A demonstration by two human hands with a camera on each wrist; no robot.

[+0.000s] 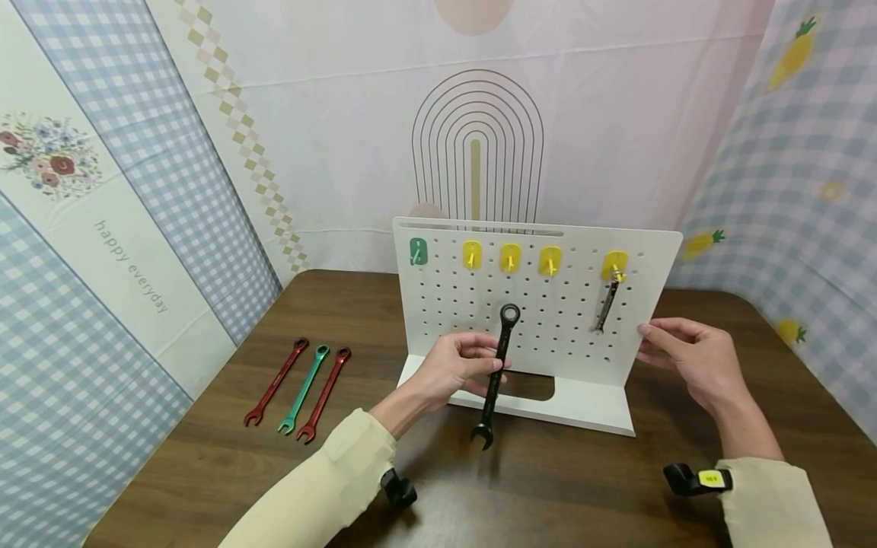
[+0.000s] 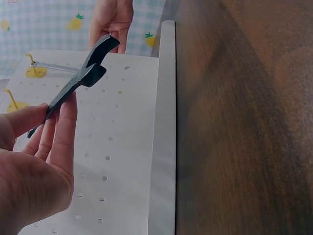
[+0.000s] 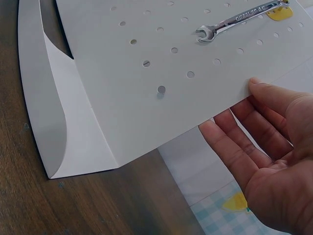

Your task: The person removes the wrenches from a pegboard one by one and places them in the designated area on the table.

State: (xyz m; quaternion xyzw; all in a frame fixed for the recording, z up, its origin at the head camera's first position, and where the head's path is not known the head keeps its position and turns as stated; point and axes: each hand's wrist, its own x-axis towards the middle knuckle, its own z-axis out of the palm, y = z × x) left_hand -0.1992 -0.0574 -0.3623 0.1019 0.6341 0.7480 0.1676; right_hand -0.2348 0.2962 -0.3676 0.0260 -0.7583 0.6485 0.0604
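Note:
My left hand pinches a black ratcheting combination wrench by its middle. Its ring end points up and its open end hangs down, in front of the white pegboard. The left wrist view shows the thumb on one side of the shaft and the fingers on the other. At the board's right edge, my right hand grips with the thumb on the front face and fingers behind. A small silver wrench hangs from the rightmost yellow hook.
Two red wrenches and a green wrench lie side by side on the wooden table, left of the board. Along the board's upper part sit a green hook and several yellow hooks. Patterned curtains surround the table.

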